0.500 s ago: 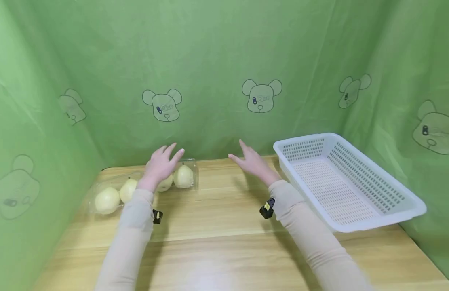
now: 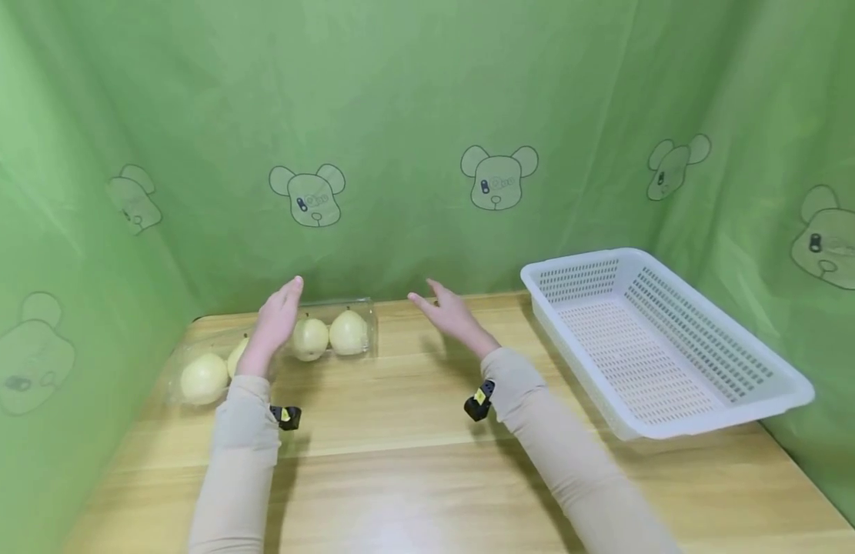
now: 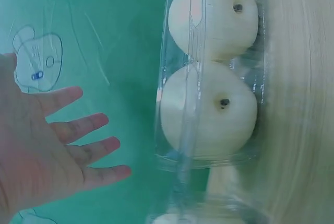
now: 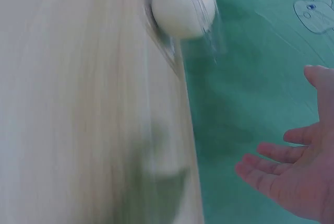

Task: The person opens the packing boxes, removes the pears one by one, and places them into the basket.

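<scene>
Pale yellow pears sit in clear plastic boxes at the back left of the table, a left pair (image 2: 204, 378) and a right pair (image 2: 348, 332). Over the boxes hovers my left hand (image 2: 278, 314), fingers straight, holding nothing; it hides part of one pear. In the left wrist view its spread fingers (image 3: 99, 151) stand apart from a clear box (image 3: 182, 158) with two pears (image 3: 209, 112). My right hand (image 2: 456, 315) is in the air right of the boxes, empty. The right wrist view shows its fingers (image 4: 276, 153) extended, away from the box (image 4: 211, 46).
A white perforated plastic basket (image 2: 586, 377) stands at the right of the wooden table (image 2: 399, 431), with nothing visible inside. Green curtains (image 2: 413, 92) with bear-head prints close off the back and both sides.
Both hands have moved left, the left one turning edge-on and uncovering more of the right box. The boxes and the basket have stayed in place.
</scene>
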`<state>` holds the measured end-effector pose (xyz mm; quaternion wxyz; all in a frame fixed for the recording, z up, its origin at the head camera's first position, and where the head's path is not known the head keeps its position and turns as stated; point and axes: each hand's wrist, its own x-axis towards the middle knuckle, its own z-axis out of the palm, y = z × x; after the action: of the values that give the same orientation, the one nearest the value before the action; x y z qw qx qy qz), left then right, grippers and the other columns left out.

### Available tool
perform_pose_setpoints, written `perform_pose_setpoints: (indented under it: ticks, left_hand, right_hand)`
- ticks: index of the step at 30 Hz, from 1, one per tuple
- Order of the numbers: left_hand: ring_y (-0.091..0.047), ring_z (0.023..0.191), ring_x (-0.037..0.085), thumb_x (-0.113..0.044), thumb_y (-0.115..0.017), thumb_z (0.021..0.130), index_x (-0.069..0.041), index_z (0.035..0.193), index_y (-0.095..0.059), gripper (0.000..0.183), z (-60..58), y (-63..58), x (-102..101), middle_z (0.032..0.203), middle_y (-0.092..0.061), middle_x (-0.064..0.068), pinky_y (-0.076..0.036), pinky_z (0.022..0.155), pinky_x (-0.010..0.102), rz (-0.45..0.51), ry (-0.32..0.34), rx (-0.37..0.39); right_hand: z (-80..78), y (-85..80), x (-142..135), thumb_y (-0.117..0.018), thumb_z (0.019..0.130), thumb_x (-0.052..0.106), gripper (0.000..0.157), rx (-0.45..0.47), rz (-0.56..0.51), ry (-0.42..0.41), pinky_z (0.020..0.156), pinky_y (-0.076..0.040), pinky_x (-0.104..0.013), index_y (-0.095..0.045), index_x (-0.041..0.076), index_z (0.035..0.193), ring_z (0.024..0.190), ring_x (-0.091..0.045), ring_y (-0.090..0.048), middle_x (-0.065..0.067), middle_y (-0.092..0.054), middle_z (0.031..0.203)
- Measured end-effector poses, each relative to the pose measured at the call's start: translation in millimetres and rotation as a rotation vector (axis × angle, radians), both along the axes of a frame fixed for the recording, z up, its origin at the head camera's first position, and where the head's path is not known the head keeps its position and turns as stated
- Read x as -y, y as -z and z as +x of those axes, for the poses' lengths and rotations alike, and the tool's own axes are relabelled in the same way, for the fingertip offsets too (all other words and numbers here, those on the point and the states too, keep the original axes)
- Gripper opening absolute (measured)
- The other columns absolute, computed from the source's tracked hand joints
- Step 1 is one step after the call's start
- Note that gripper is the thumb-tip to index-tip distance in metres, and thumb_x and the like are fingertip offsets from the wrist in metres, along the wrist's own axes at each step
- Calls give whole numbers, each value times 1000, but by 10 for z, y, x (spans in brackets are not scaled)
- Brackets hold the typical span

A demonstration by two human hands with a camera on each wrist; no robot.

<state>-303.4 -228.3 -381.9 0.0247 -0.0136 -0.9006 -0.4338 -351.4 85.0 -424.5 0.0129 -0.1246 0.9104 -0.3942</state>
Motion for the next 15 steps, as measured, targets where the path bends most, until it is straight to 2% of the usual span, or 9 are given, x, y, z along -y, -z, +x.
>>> perform_pose_setpoints:
  ticks: [4, 8, 11, 13, 15]
  left_hand:
    - [-13, 152, 34, -76, -9, 90, -12, 156, -19, 93, -8, 41, 47, 164, -16, 9, -9, 125, 53, 96, -38, 47]
    - [-11, 152, 33, -77, -8, 89, -13, 156, -20, 93, -54, 85, 46, 164, -15, 7, -8, 125, 52, 154, -70, 59]
    - [-12, 152, 32, -76, -9, 90, -12, 156, -21, 93, -106, 117, 23, 164, -17, 7, -8, 125, 51, 187, -89, 65]
    - [-13, 152, 33, -75, -9, 91, -11, 156, -21, 92, -144, 128, 0, 164, -17, 8, -9, 125, 52, 189, -94, 72]
    - [-14, 152, 34, -74, -8, 91, -11, 155, -22, 91, -178, 134, -26, 164, -17, 8, -9, 125, 53, 183, -99, 86]
  right_hand:
    - [4, 91, 176, -44, 97, 57, 79, 36, -65, -33, 113, -39, -52, -25, 4, 153, 134, -40, -47, -23, -40, 152]
    - [14, 182, 323, -44, 97, 57, 78, 63, -107, -34, 110, -42, -52, -30, 3, 151, 132, -38, -49, -23, -47, 146]
    - [15, 260, 412, -44, 96, 58, 77, 115, -156, -29, 102, -50, -49, -33, 4, 150, 126, -38, -54, -21, -48, 145]
    - [17, 309, 465, -43, 97, 58, 75, 167, -209, -26, 96, -54, -45, -35, 5, 150, 120, -37, -57, -21, -50, 143]
    - [14, 365, 513, -44, 97, 57, 74, 219, -281, -20, 84, -57, -38, -35, 5, 149, 100, -30, -63, -23, -54, 134]
